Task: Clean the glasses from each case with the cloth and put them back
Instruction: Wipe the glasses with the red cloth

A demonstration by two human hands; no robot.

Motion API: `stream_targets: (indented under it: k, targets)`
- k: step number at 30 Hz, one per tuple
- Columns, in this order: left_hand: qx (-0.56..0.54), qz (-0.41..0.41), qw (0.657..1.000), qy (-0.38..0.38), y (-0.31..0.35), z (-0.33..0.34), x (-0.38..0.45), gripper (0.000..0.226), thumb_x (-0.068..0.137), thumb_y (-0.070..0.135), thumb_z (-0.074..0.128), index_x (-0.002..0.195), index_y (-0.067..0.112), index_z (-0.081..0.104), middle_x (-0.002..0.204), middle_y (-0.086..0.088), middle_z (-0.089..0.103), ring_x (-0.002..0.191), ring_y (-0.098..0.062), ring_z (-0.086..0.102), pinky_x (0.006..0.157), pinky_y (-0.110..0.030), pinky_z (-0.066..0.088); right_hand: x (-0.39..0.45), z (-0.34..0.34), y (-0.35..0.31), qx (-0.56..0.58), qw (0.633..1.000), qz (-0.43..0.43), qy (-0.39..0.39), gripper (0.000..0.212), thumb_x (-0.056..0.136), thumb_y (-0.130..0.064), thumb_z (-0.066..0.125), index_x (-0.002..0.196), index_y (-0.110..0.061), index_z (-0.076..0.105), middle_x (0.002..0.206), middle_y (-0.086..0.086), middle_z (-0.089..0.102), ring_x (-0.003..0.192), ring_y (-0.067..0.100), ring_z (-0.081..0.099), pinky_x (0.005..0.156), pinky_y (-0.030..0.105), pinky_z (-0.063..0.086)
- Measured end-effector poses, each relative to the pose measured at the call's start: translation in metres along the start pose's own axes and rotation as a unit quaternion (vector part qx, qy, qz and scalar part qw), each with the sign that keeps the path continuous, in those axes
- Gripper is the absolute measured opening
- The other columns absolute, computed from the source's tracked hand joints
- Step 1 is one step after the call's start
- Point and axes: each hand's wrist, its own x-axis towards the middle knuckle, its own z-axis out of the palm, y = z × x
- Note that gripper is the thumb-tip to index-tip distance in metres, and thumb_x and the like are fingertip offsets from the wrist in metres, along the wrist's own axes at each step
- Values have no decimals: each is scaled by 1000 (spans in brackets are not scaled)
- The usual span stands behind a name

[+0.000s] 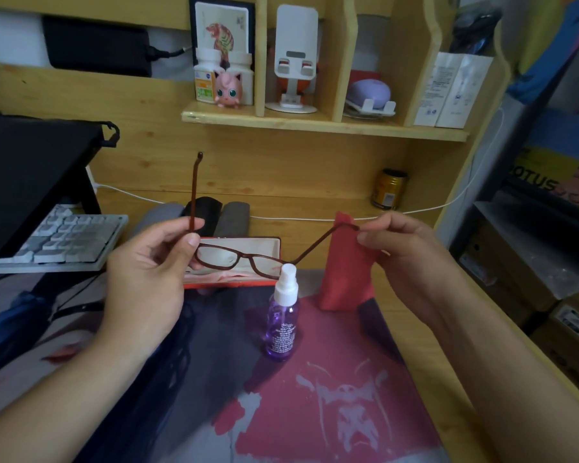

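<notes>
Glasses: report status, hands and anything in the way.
Left hand grips the glasses at one hinge; right hand pinches the other arm's tip. Open red case behind. Spray bottle standing just in front.

Brown glasses (238, 257) unfolded, above open red case (234, 243)

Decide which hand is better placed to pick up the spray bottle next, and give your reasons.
Probably the right hand. It only pinches a temple tip, so it can let go easily, and nothing lies between it and the bottle. The left hand grips the glasses at the hinge and steadies them.
</notes>
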Motion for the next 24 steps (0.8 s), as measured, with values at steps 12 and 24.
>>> stream_targets:
  k: [12,24]
  targets:
    - [3,7,1000,-2,0,0,0,24,97,-1,60,114,11,71,86,-6,70,65,-3,64,60,-11,52,0,9,11,-231,973,13,20,13,102,-16,51,93,-17,60,78,3,61,70,12,56,62,28,44]
    - [40,107,993,2,-7,-9,5,18,101,18,61,113,27,71,105,-10,70,100,-26,69,93,-43,54,42,11,-26,-257,962,-91,24,38,88,-5,73,120,-24,67,91,-6,67,87,3,65,77,22,54]
